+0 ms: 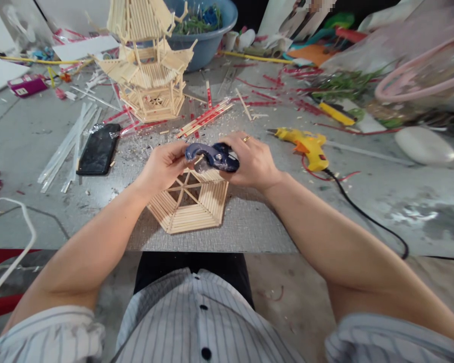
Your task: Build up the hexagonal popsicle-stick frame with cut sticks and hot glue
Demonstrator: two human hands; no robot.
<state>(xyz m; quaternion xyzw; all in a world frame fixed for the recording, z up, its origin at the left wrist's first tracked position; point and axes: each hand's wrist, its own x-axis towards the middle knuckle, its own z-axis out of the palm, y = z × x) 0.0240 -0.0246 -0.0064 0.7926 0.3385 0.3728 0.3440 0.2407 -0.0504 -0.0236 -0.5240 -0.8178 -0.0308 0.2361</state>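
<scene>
My right hand is closed round a dark blue cutter, held just above a hexagonal panel of wooden sticks that lies flat near the table's front edge. My left hand is pinched at the cutter's jaws, holding a thin wooden stick there. A tall pagoda model built of the same sticks stands behind, at the back left.
A yellow glue gun with a black cord lies to the right. A black phone and clear glue sticks lie left. Red-and-white chopstick wrappers, a blue basin, a white oval object and scraps litter the table.
</scene>
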